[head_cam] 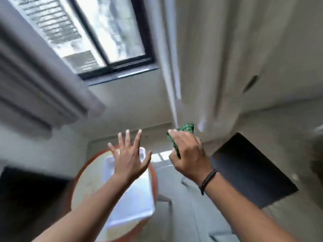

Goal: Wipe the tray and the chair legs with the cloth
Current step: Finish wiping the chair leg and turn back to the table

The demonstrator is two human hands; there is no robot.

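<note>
The view is blurred by motion. A white rectangular tray lies on a round pale seat with an orange rim at the lower centre. My left hand hovers above the tray's far end, fingers spread, holding nothing. My right hand is raised to the right of the tray and is closed around a green and black patterned cloth, which sticks out above and left of the fingers. A thin grey metal leg shows just right of the seat.
A window with a dark frame is ahead, with grey curtains at the left and pale curtains at the right. A dark flat panel lies on the floor at the right, and another dark shape at the lower left.
</note>
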